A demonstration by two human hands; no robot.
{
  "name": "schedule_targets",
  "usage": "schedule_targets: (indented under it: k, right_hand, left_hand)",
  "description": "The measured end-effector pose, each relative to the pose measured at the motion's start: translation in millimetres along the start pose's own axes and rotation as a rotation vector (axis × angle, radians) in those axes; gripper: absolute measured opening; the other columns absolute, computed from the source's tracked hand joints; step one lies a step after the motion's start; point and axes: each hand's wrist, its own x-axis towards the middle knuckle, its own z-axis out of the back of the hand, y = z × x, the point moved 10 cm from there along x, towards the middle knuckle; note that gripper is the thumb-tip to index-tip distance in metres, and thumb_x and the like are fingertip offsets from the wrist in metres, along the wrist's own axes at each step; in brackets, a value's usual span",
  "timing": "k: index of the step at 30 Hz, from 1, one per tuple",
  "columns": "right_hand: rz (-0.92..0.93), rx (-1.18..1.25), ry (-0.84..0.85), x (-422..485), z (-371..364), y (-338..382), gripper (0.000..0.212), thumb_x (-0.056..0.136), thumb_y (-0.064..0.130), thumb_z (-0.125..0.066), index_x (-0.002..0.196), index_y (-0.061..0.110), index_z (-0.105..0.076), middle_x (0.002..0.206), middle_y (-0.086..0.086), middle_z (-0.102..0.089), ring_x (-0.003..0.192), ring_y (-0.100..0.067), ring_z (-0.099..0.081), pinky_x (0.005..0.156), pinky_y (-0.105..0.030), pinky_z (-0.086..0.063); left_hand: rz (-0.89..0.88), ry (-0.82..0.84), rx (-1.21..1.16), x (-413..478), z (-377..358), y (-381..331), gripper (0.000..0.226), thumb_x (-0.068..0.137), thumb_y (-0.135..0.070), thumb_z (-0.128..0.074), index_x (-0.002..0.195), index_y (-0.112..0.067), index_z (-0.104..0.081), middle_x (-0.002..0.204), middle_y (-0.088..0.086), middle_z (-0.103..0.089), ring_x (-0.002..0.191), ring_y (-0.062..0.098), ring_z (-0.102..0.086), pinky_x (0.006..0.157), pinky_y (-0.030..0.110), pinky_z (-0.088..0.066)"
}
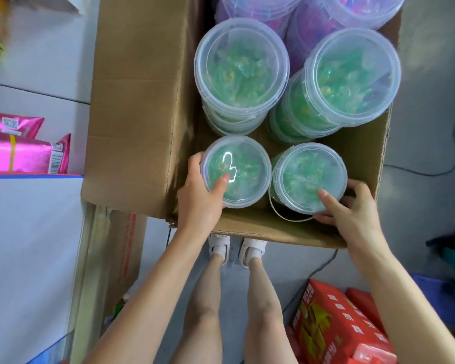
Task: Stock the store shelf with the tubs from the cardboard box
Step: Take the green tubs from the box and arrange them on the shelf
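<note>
An open cardboard box stands on the floor in front of me, full of clear-lidded tubs. Two low green tubs sit at its near end. My left hand grips the left green tub by its rim, thumb on the lid. My right hand holds the right green tub, fingers around its near right side, thumb on the lid; its wire handle hangs in front. Behind them stand two taller stacks of green tubs, and purple tubs at the far end.
A white store shelf with a blue edge is at my left, carrying pink packets. Red cartons lie on the floor at lower right. A cable runs across the grey floor to the right. My feet are under the box's near edge.
</note>
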Motion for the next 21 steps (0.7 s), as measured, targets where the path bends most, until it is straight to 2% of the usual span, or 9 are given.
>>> schedule_targets:
  k: [2, 4, 6, 11, 15, 18, 21]
  right_hand:
    - [0.014, 0.036, -0.003, -4.1, 1.7, 3.8, 0.039, 0.085, 0.022, -0.066, 0.119, 0.020, -0.046, 0.104, -0.009, -0.065, 0.069, -0.019, -0.071, 0.062, -0.027, -0.059]
    - [0.031, 0.068, -0.010, -11.2, 5.1, 8.5, 0.035, 0.086, 0.018, -0.065, 0.116, 0.019, -0.049, 0.102, -0.010, -0.066, 0.069, -0.019, -0.071, 0.060, -0.026, -0.059]
    - [0.047, 0.097, -0.021, -21.7, 11.2, 14.3, 0.032, 0.086, 0.017, -0.065, 0.114, 0.018, -0.050, 0.099, -0.010, -0.067, 0.068, -0.018, -0.071, 0.058, -0.025, -0.058]
    - [0.112, 0.200, -0.046, -58.5, 40.0, 37.7, 0.034, 0.084, 0.016, -0.067, 0.115, 0.015, -0.052, 0.087, -0.015, -0.068, 0.058, -0.018, -0.068, 0.057, -0.024, -0.057]
    - [0.182, 0.226, -0.007, -91.7, 61.5, 62.6, 0.036, 0.084, 0.015, -0.067, 0.117, 0.013, -0.053, 0.088, -0.018, -0.068, 0.059, -0.020, -0.066, 0.058, -0.027, -0.058]
    - [0.256, 0.230, 0.062, -120.5, 73.3, 82.8, 0.034, 0.084, 0.013, -0.067, 0.116, 0.015, -0.055, 0.091, -0.020, -0.068, 0.059, -0.022, -0.064, 0.058, -0.030, -0.057]
    - [0.326, 0.225, 0.158, -157.3, 80.3, 100.8, 0.031, 0.085, 0.011, -0.065, 0.115, 0.016, -0.057, 0.083, -0.016, -0.066, 0.051, -0.013, -0.060, 0.053, -0.024, -0.055]
  left_hand:
    - [0.031, 0.010, -0.125, 0.3, 2.3, 0.7, 0.043, 0.086, -0.016, -0.064, 0.123, -0.032, -0.048, 0.109, -0.008, -0.058, 0.103, 0.016, -0.060, 0.068, 0.039, -0.060]
    - [0.007, -0.015, -0.164, -2.5, 9.2, -2.8, 0.041, 0.084, -0.015, -0.066, 0.119, -0.033, -0.051, 0.108, -0.008, -0.061, 0.102, 0.015, -0.062, 0.068, 0.041, -0.060]
    - [-0.037, -0.032, -0.151, -10.2, 16.6, -11.2, 0.041, 0.084, -0.017, -0.067, 0.116, -0.037, -0.053, 0.106, -0.012, -0.063, 0.100, 0.011, -0.062, 0.071, 0.039, -0.059]
    - [-0.075, -0.010, -0.295, -45.3, 32.8, -41.8, 0.039, 0.084, -0.013, -0.066, 0.113, -0.037, -0.055, 0.108, -0.009, -0.066, 0.099, 0.009, -0.064, 0.062, 0.030, -0.059]
    - [-0.127, -0.052, -0.359, -86.4, 58.7, -68.1, 0.034, 0.083, -0.015, -0.068, 0.103, -0.040, -0.056, 0.102, -0.009, -0.069, 0.092, 0.007, -0.067, 0.061, 0.028, -0.058]
    - [-0.135, -0.113, -0.428, -128.0, 84.6, -75.4, 0.030, 0.081, -0.015, -0.070, 0.104, -0.030, -0.058, 0.099, -0.006, -0.071, 0.090, 0.010, -0.069, 0.064, 0.035, -0.058]
    - [-0.160, -0.213, -0.487, -186.8, 117.8, -77.1, 0.031, 0.080, -0.013, -0.070, 0.108, -0.021, -0.059, 0.097, -0.001, -0.071, 0.085, 0.009, -0.069, 0.061, 0.036, -0.059]
